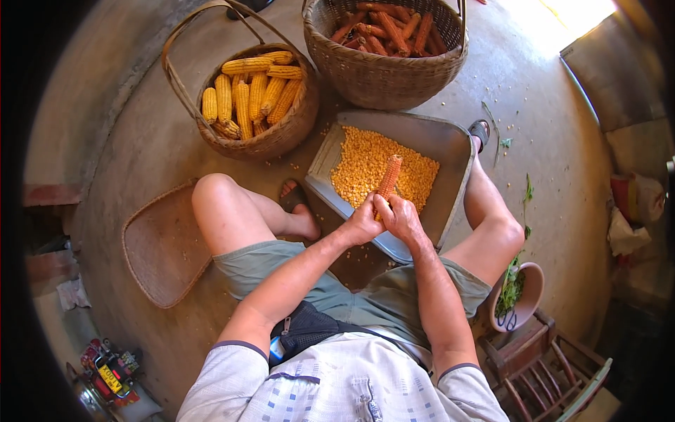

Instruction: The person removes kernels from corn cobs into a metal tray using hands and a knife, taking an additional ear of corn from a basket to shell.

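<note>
My left hand [363, 221] and my right hand [401, 219] are closed together around a corn cob [391, 173] held over a grey rectangular tub [454, 179]. Its upper part looks stripped and reddish orange, with some yellow at the bottom, where my fingers partly hide it. Loose yellow kernels [355, 158] cover much of the tub's bottom. A wicker basket [278, 141] of yellow corn cobs [256, 95] stands beyond at the left. A bigger basket [380, 81] of reddish cobs [394, 28] stands behind the tub.
My bare legs [492, 228] straddle the tub. A flat woven scoop [165, 246] lies left. At right are a bowl [529, 288] with greens and scissors, and a wooden chair [534, 359]. A small machine [105, 376] sits lower left. Kernels and stems are scattered on the floor [548, 162].
</note>
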`<state>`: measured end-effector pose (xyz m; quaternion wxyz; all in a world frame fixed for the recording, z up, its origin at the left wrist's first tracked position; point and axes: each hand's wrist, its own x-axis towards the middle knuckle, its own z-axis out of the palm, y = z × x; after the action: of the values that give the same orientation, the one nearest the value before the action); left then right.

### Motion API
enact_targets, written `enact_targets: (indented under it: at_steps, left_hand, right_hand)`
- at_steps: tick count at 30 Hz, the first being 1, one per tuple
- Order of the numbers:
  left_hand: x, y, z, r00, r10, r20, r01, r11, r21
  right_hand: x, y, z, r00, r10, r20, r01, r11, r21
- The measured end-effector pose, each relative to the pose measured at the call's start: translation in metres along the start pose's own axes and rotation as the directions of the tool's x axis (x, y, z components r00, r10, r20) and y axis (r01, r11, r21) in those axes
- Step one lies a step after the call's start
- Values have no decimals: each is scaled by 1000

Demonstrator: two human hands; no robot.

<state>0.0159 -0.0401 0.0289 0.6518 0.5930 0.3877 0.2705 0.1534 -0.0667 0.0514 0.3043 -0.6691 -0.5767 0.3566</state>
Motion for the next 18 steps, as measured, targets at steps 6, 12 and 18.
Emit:
enact_targets:
  at_steps: [6, 12, 18]
  left_hand:
    - [-3, 23, -7, 960, -189, 206, 229, 955, -189]
    - [1, 26, -26, 811, -300, 503, 531, 739, -414]
    - [-4, 31, -19, 903, -338, 265, 424, 801, -423]
  right_hand:
    - [-5, 11, -6, 1000, 21, 19, -22, 998, 67]
    - [-7, 6, -6, 999, -42, -32, 47, 979, 196]
    - [-2, 19, 2, 964, 203, -173, -73, 826, 559]
